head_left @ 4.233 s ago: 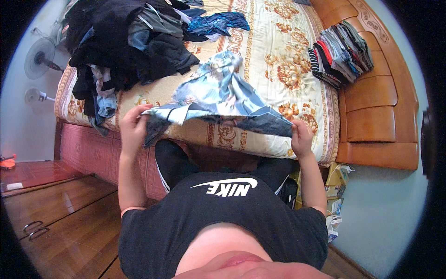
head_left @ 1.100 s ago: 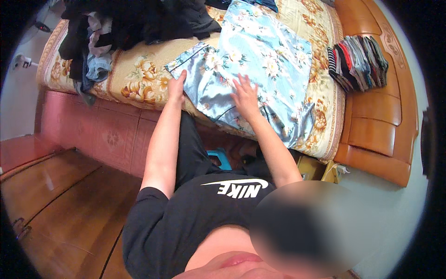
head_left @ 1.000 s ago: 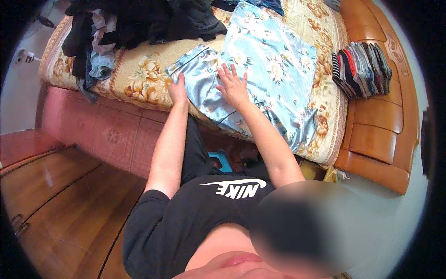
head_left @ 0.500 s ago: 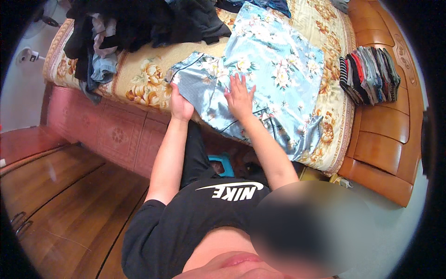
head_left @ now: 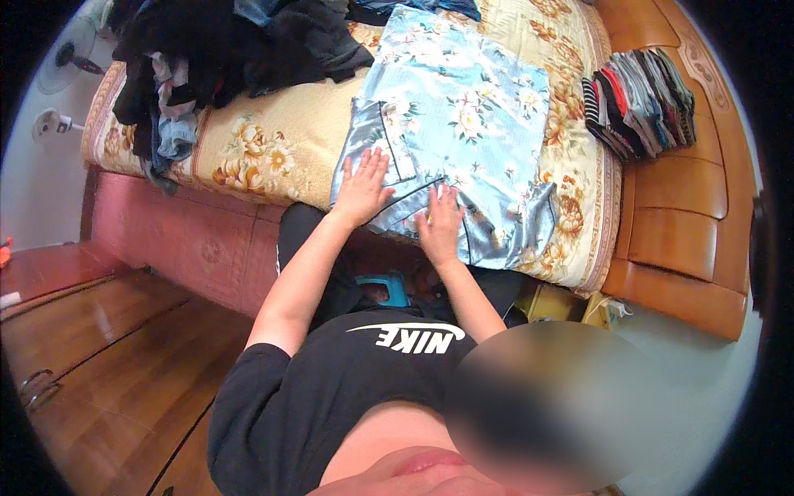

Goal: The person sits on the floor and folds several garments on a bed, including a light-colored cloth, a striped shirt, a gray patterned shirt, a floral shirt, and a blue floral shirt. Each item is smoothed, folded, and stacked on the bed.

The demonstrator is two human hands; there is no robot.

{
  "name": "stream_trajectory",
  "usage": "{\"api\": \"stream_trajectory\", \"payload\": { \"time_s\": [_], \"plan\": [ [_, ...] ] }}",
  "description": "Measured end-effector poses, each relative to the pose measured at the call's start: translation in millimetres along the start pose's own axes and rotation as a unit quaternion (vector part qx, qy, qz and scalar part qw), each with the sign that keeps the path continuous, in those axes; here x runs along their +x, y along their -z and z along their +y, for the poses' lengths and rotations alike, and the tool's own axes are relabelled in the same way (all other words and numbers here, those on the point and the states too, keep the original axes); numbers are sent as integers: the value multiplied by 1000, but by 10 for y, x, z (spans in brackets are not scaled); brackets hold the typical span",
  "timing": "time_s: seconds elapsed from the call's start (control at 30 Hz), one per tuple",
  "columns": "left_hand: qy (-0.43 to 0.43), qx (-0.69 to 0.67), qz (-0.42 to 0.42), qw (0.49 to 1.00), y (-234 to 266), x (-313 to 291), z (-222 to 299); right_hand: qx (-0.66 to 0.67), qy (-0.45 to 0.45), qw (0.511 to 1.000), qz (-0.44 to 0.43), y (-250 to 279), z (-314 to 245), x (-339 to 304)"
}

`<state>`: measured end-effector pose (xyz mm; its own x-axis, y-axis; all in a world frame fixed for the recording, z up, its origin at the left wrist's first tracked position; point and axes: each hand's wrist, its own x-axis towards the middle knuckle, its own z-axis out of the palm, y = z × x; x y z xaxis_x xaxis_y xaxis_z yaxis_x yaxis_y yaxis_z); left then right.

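Observation:
A light blue satin pajama top [head_left: 488,124] with white flowers and dark piping lies spread on the bed. Its left part is folded inward, showing the shinier grey-blue underside. My left hand [head_left: 362,190] rests flat on that folded part, fingers stretched out. To its right, my right hand [head_left: 442,221] lies on the near edge of the top with its fingers apart, beside a line of dark piping. Neither hand grips the cloth. Near the right hand, the lower right corner of the top is rumpled.
The bed has a yellow flowered cover [head_left: 256,157]. A heap of dark clothes [head_left: 223,66] fills its far left. Folded clothes [head_left: 641,103] stand in a row by the wooden headboard [head_left: 678,190]. Under the bed edge is a blue plastic thing [head_left: 389,289].
The left part of the pajama top has been folded over to the right. My left hand has moved right and now lies flat on it; my right hand has shifted down toward the near edge.

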<state>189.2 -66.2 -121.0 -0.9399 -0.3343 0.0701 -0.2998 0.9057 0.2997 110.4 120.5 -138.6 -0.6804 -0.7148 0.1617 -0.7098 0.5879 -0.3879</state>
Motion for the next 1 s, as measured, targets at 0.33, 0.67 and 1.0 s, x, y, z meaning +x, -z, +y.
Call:
{"api": "stream_trajectory", "payload": {
  "time_s": [0.33, 0.67, 1.0],
  "plan": [
    [83, 62, -46, 994, -214, 57, -360, 64, -502, 815, 282, 639, 2473, -408],
    [161, -136, 120, 970, -676, -20, -998, 813, -389, 402, 163, 1150, 2247, -549],
    [290, -72, -103, 949, -563, 229, -1029, 745, -238, 541, 311, 1345, 1851, -401]
  ]
}}
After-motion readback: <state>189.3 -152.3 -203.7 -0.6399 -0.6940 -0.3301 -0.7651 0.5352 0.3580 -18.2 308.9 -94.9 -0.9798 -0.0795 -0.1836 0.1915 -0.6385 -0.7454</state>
